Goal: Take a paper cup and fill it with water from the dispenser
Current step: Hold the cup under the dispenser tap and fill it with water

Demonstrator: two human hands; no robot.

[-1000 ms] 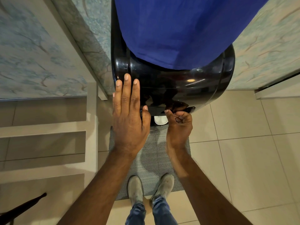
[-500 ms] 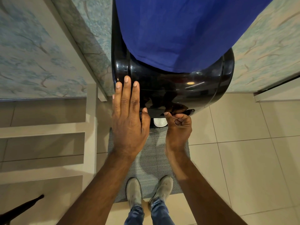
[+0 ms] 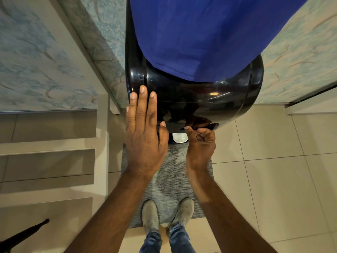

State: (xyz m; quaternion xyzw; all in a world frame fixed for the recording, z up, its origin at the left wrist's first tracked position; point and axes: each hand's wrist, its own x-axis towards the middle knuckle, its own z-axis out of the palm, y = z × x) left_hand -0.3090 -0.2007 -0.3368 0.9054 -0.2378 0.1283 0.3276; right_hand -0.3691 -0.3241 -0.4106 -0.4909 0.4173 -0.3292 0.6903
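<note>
We look straight down on a black water dispenser whose bottle wears a blue cloth cover. Our left hand lies flat and open on the glossy top of the dispenser, fingers together and stretched toward the far side; it holds nothing and seems only to steady the machine. Our right hand is curled narrow just under the front edge, the thumb pointing at a small dark tap lever; we cannot tell if it really presses the lever, because the edge hides the contact.

The paper cup stands below, between the two hands, in the recess under the tap. Only its white rim shows. No hand holds it. We cannot see any water stream or how full the cup is.

We judge that filling is in progress or about to begin. The main risk is overflow: the cup is mostly hidden by the dispenser front, so we may release the lever too late. Also, a light free-standing cup could tip or shift under the stream, and water would fall on the grey floor mat near our shoes.
</note>
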